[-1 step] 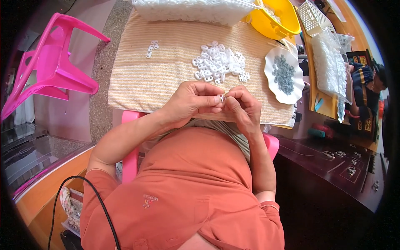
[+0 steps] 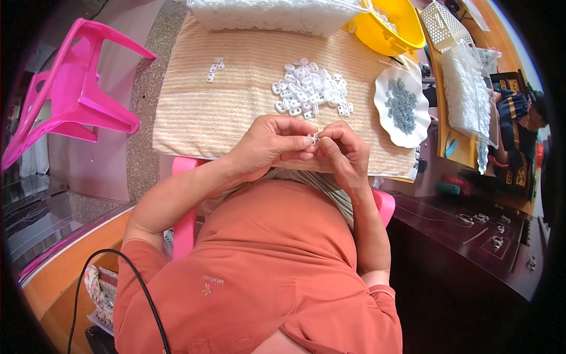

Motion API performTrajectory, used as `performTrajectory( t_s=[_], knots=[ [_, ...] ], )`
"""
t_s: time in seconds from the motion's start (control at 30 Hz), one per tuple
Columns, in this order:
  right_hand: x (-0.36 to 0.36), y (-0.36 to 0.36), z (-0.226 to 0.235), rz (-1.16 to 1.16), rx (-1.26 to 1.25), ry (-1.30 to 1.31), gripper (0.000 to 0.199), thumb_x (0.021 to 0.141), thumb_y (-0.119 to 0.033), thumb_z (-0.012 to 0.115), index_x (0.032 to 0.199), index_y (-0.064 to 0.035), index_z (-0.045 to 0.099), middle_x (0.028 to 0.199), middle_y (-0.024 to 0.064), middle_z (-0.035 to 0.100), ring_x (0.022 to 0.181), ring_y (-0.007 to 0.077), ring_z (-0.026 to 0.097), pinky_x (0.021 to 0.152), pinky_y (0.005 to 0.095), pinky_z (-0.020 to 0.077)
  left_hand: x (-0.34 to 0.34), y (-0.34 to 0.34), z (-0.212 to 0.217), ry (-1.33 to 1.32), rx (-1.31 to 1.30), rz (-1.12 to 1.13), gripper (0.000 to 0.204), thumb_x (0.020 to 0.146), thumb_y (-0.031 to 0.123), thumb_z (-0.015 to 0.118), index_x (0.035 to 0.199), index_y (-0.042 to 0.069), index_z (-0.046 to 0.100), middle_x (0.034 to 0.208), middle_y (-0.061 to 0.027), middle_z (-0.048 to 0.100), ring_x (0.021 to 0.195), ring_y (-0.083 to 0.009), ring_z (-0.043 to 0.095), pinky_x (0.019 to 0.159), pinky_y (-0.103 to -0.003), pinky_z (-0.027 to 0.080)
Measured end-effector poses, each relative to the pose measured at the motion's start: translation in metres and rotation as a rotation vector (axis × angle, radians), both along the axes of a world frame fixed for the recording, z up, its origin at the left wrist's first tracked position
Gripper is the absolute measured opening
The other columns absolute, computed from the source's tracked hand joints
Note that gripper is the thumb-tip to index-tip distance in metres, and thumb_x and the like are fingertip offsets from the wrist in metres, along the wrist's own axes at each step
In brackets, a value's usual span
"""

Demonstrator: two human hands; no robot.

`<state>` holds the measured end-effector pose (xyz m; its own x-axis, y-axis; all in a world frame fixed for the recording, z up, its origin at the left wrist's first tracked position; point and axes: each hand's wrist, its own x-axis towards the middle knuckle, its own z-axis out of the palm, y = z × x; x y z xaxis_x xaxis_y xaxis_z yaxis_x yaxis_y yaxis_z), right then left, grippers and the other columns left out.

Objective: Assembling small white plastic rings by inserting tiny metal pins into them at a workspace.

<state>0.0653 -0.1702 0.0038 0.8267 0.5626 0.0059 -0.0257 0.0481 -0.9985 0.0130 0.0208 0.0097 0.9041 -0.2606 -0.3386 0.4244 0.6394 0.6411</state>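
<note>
The small white plastic-looking piece (image 2: 313, 139) sits right btwn my fingertips, so neither hand is really nearer: my L hand (image 2: 266, 141) has it pinched thumb-to-forefinger from its left, other fingers curled under, & my R hand (image 2: 348, 154) is closed to a tight pinch on its right edge. Long axis? Can't tell, too little of it shows. Just past the fingertips, away from my body, lies the loose heap of small white rounded plastic pieces (image 2: 303, 88), a touch closer to my L forefinger; the white wavy-rimmed plate (image 2: 417, 134) w/ small grey-blue bits (image 2: 403, 106) is out to the right of my R hand, clearly that hand's side. A little group of white square-ish pieces (image 2: 216, 69) lies beyond my L hand, off left. Hard to see: my fingers cover most of the piece, & if anything tinier's in the R pinch, can't tell. Far beyond both hands, the clear plastic box (image 2: 277, 17) is cut off up top.
</note>
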Motion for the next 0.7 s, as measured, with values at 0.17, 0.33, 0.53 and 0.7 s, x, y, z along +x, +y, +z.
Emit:
performTrajectory(
  t_s=[0.17,0.33,0.53,0.7],
  knots=[
    [0.0019,-0.0005,-0.0043,-0.007,-0.044,-0.091,0.005,0.092,0.000,0.057,0.089,0.0020,0.060,0.088,0.0028,0.053,0.075,0.0076,0.052,0.065,0.0204,0.0429,0.0002,-0.0008,-0.0034,0.000,0.005,0.011,0.020,0.089,0.001,0.062,0.108,-0.005,0.062,0.096,-0.0097,0.066,0.085,-0.0135,0.065,0.078,-0.024,0.057],
    [0.0008,0.0016,-0.0031,-0.015,-0.047,-0.084,0.004,0.091,0.001,0.058,0.088,0.0021,0.061,0.087,0.0031,0.053,0.074,0.0081,0.051,0.065,0.0204,0.0418,-0.0002,-0.0009,-0.0033,0.003,0.011,0.019,0.020,0.089,0.001,0.062,0.107,-0.005,0.062,0.096,-0.0093,0.066,0.085,-0.0134,0.065,0.077,-0.024,0.057],
    [0.0032,-0.0005,-0.0049,0.029,-0.090,-0.212,0.003,0.092,0.000,0.059,0.091,0.0024,0.060,0.092,0.0043,0.055,0.078,0.0080,0.054,0.069,0.0197,0.0437,-0.0010,-0.0021,-0.0043,0.006,0.031,0.035,0.017,0.088,0.000,0.063,0.105,-0.005,0.063,0.095,-0.0091,0.066,0.084,-0.0133,0.065,0.076,-0.024,0.057],
    [0.0042,-0.0011,-0.0057,0.029,-0.119,-0.252,0.003,0.091,0.000,0.059,0.090,0.0022,0.061,0.090,0.0041,0.056,0.077,0.0077,0.053,0.068,0.0194,0.0431,-0.0011,-0.0033,-0.0065,0.003,0.041,0.045,0.016,0.088,0.000,0.062,0.104,-0.005,0.063,0.093,-0.0089,0.066,0.083,-0.0133,0.065,0.075,-0.024,0.057]
  ],
)
